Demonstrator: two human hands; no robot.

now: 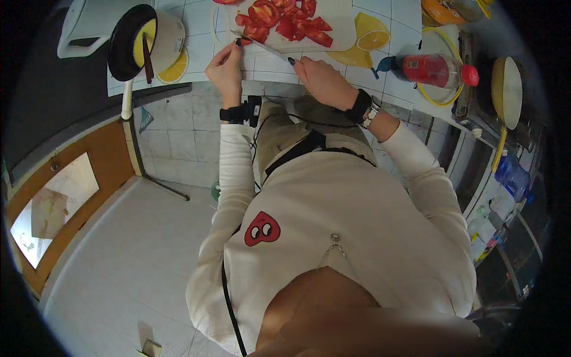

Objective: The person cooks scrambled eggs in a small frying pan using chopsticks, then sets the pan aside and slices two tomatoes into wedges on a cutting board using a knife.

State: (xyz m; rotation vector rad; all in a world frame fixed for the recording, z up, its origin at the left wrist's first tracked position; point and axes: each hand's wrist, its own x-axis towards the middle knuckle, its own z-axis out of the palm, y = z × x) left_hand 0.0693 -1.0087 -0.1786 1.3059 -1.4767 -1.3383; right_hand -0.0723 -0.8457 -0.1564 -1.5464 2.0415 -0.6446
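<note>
My right hand (pixel 324 82) is closed around the handle of a kitchen knife (pixel 269 50), its blade slanting up and left along the near edge of a white cutting board (pixel 340 33). My left hand (pixel 226 66) is at the knife's tip, thumb and fingers pinched together. A bit of red shows by its fingertips, too small to make out for certain. Several cut tomato pieces (pixel 295 25) lie on the board, beyond the blade.
To the left stands a white pot (pixel 168 41) with a dark stick-like utensil in it. An orange-patterned half circle (pixel 173 66) sits beside the pot. On the right are a bottle with a red cap (pixel 429 70), a yellow-rimmed plate (pixel 443 95) and a pan (pixel 507 89).
</note>
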